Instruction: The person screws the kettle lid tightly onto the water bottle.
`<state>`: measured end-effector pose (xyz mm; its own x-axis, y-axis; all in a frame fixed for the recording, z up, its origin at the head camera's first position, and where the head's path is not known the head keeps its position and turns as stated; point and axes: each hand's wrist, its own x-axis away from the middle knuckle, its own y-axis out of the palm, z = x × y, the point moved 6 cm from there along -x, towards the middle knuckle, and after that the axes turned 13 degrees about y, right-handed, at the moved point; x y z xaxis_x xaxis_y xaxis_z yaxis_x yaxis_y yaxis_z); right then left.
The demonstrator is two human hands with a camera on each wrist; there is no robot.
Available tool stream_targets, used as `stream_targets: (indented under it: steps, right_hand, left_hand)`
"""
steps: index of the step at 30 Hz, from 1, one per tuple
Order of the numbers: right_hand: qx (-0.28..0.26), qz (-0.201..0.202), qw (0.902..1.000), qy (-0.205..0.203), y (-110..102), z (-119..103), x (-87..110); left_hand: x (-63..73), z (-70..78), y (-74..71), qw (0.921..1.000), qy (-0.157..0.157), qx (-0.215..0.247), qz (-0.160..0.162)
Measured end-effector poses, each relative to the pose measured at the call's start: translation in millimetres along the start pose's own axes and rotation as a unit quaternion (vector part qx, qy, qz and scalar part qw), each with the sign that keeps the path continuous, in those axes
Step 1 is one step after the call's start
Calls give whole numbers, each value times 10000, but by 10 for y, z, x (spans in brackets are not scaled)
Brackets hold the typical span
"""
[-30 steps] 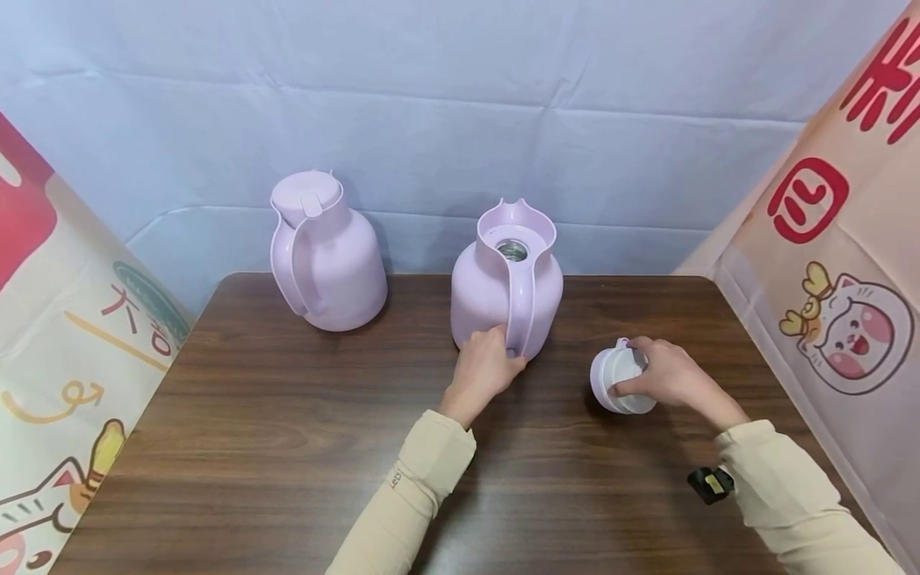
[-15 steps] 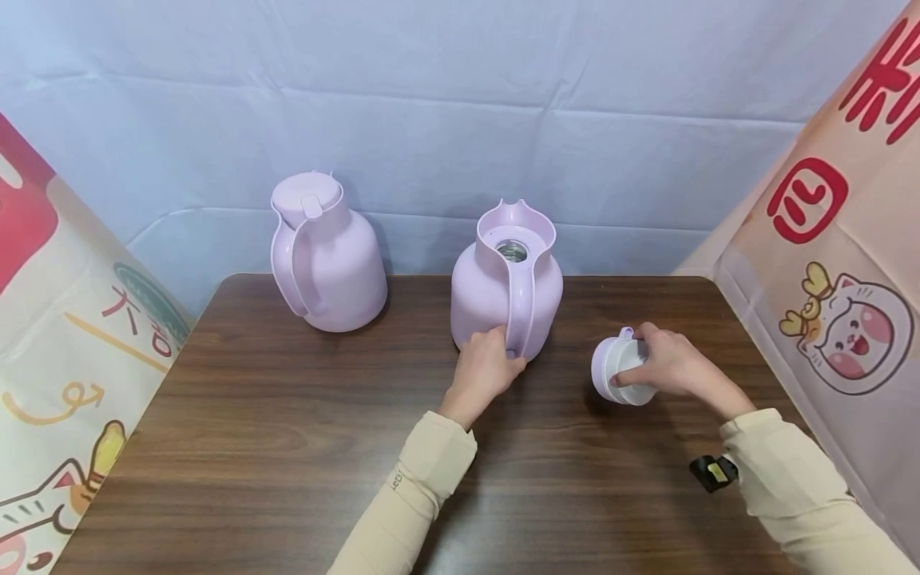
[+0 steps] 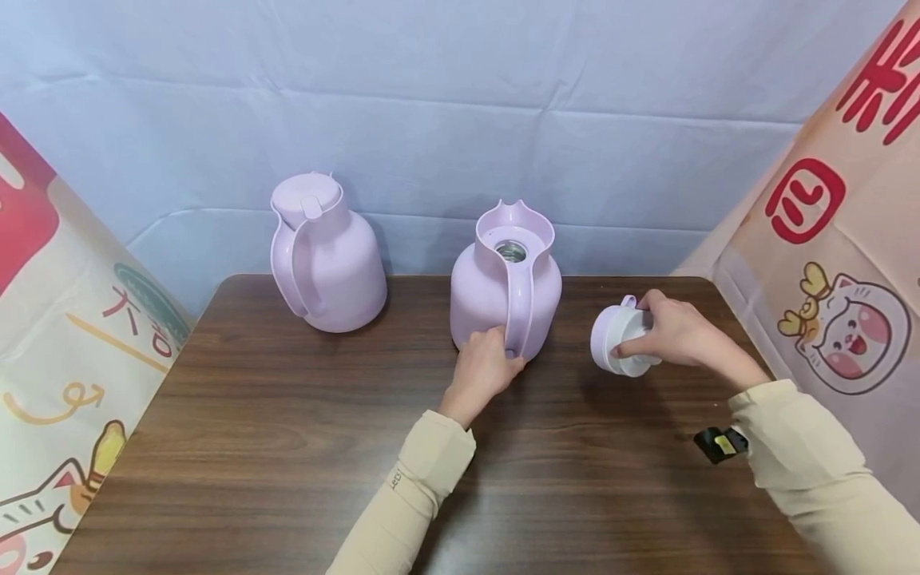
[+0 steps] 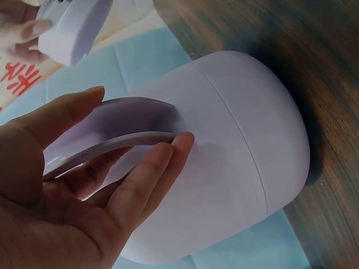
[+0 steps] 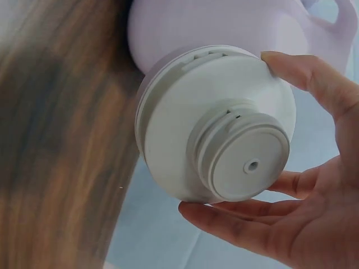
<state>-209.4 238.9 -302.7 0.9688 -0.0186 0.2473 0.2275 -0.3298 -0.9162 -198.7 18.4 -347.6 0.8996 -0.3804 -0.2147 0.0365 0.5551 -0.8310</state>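
A lilac thermos jug (image 3: 474,299) stands upright without a lid, its metal-lined mouth showing. My left hand (image 3: 485,367) holds the lower part of its handle (image 3: 519,307); in the left wrist view the thumb is on one side of the handle and the fingers on the other. To the right, my right hand (image 3: 676,329) grips the jug's lid (image 3: 620,339) by its edge, raised over the table and tilted on its side. The right wrist view shows the lid's white underside, with a round threaded stopper (image 5: 249,159) facing the camera.
A second lilac thermos jug (image 3: 341,271), lid on, stands at the back left of the brown wooden table (image 3: 287,431). A pale blue cloth (image 3: 402,120) hangs behind the table. Printed cloths hang on both sides.
My right hand has lifted the lid up off the table, toward the back. The left hand and both jugs have stayed in place.
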Motion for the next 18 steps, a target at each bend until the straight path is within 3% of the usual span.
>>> stream_targets:
  steps: [6,18]
  right_hand:
    - [-1,59,10000,-45,-78,-87,-1]
    - [-10,-42,10000,-56,-49,-148,-14]
  left_hand:
    - [-4,-11,-3,10000,14,-30,-19]
    - [27,-101,-66,9991,-71,415,100]
